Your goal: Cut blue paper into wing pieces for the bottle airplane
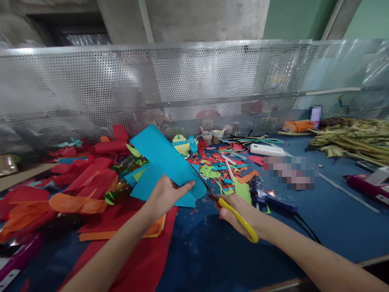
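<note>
My left hand [165, 194] grips a long strip of blue craft sheet [167, 154], its thumb pressed on the front near the rounded lower end. In my right hand [238, 215] is a pair of scissors [235, 215] with yellow handles. The dark blades lie along the right edge of the blue sheet, close to its rounded corner; whether they are cutting cannot be made out. More blue pieces [146, 186] show behind the left hand. Red sheets [121, 215] and orange sheets [97, 236] are stacked under my left forearm.
Red and orange cut shapes [94, 178] are heaped on the left. Colourful scraps [212, 170] litter the middle. A blue glue gun [270, 198] with a cord, a white power strip [267, 150] and dried leaves [349, 134] lie to the right. A perforated metal panel [194, 81] stands behind.
</note>
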{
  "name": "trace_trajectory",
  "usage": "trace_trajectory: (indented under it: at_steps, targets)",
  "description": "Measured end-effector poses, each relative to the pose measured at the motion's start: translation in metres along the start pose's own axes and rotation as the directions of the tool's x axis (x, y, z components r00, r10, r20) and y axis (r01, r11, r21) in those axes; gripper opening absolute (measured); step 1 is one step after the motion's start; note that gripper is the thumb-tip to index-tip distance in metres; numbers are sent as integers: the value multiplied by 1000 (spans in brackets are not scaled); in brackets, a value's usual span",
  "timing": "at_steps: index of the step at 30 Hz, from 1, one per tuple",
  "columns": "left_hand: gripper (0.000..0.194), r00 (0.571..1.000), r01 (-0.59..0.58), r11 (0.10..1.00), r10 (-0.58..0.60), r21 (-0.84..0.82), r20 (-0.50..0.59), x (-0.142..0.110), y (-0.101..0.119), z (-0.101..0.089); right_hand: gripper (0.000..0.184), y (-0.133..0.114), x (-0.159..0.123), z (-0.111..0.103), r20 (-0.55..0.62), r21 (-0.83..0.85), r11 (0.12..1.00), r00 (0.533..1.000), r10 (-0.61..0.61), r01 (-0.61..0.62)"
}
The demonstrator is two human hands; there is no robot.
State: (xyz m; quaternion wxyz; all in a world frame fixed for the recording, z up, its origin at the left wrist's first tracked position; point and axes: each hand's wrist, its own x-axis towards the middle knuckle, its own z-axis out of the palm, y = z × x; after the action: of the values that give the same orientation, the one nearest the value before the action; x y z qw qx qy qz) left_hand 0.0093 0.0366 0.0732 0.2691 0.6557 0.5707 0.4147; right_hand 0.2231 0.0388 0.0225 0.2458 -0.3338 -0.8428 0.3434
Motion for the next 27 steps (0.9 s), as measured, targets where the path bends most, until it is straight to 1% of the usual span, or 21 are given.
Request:
trace_trajectory:
  at_steps: [3, 6, 10, 14, 18, 22, 27]
  targets:
    - [26, 999, -21, 998, 23, -63, 32, 2, -2, 0, 66, -1, 0, -1, 1, -23, 1000, 1000, -12, 12]
    - [29, 998, -44, 994, 47, -98, 32, 2, -1, 0, 66, -3, 1, -2, 3, -48, 999, 1000, -20, 20]
    - [32, 999, -33, 997, 35, -70, 23, 2, -2, 0, 66, -3, 1, -2, 13, -46, 999, 1000, -26, 27]
    - [29, 999, -18, 996, 22, -87, 45, 3, -4, -1, 68, -1, 0, 0, 12, -55, 998, 999, -32, 33]
    - [31, 999, -42, 994, 44, -100, 20, 3, -2, 0, 68, -1, -1, 1, 5, -58, 997, 999, -48, 48]
    - [29, 997, -49, 991, 56, -125, 49, 2, 0, 0, 68, -5, -2, -2, 30, -49, 998, 999, -36, 37]
    - [27, 998, -38, 997, 42, -72, 50, 1, 0, 0, 67, -10, -3, -4, 40, -52, 998, 998, -42, 44]
